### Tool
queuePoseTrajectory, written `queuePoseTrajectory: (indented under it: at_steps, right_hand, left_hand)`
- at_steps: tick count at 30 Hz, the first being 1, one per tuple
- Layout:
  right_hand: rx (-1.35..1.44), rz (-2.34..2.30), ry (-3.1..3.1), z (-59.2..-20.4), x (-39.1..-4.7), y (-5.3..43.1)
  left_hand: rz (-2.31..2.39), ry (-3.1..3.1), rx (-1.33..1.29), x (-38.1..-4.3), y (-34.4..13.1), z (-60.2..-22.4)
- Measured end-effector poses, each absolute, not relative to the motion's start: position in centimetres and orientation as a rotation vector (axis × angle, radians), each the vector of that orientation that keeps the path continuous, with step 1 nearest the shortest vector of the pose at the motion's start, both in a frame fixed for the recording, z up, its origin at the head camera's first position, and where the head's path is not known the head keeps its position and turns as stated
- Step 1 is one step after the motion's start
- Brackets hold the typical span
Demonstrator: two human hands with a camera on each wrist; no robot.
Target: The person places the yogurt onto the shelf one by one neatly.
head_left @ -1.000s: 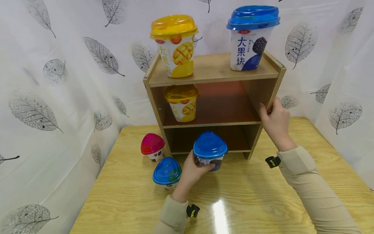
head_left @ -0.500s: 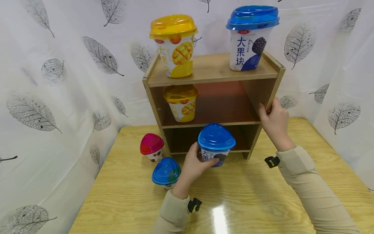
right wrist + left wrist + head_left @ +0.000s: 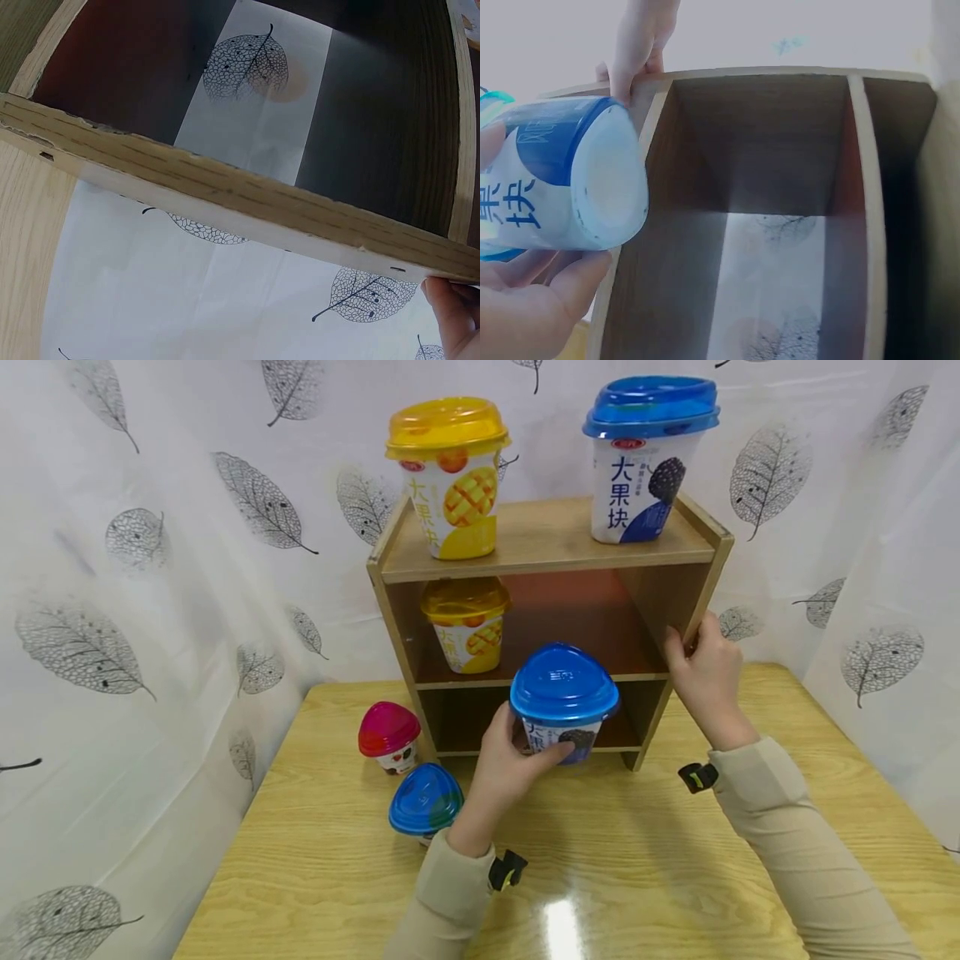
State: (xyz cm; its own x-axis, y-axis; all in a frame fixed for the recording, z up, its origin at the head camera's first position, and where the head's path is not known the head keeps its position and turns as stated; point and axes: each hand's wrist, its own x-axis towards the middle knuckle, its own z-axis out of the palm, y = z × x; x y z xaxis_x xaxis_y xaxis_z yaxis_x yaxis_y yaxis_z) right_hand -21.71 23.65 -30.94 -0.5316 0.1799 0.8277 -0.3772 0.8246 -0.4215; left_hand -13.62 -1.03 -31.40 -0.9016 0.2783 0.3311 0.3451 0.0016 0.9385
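Note:
My left hand (image 3: 504,768) grips a blue-lidded yogurt cup (image 3: 564,687) with a blackberry on its label. The cup hangs in front of the wooden shelf's (image 3: 543,677) middle board, raised off the table. In the left wrist view the cup's white base (image 3: 609,178) faces the shelf, and fingers (image 3: 581,281) lie along its side. My right hand (image 3: 708,681) grips the front edge of the shelf's right side panel. In the right wrist view, part of that hand (image 3: 452,313) shows at the panel's edge.
On the top board stand a yellow mango cup (image 3: 459,485) and a blue blackberry cup (image 3: 647,464). Another yellow cup (image 3: 468,627) sits on the middle board. Left of the shelf, a pink-lidded cup (image 3: 390,739) and a blue-lidded cup (image 3: 426,802) rest on the wooden table (image 3: 300,860).
The left hand has lifted the blue-lidded yogurt cup upward and slightly right, from low before the shelf to the middle board's height. The right hand keeps its hold on the side panel.

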Motion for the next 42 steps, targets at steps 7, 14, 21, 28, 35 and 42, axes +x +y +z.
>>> queuePoseTrajectory:
  at_steps: [7,14,21,28,35,42]
  right_hand:
    - [0.136,0.71,-2.024,-31.0,-21.5,23.6]
    - [0.146,0.704,-2.022,-31.0,-21.5,23.6]
    - [0.143,0.709,-2.022,-31.1,-21.5,23.6]
    - [0.143,0.704,-2.024,-31.0,-21.6,23.7]
    - [0.153,0.706,-2.02,-31.1,-21.7,23.7]
    - [0.158,0.706,-2.017,-31.2,-21.9,23.9]
  left_hand:
    - [-2.057,-2.023,-0.759,-14.5,-0.1,-30.2]
    - [-1.974,-1.961,-0.779,-16.0,0.6,-30.6]
    - [-1.887,-1.931,-0.74,-18.0,1.4,-32.4]
    - [-1.786,-1.978,-0.694,-18.6,2.0,-32.0]
    - [-1.785,-1.976,-0.672,-19.7,2.4,-31.7]
    - [-1.7,-2.007,-0.59,-20.3,2.8,-31.1]
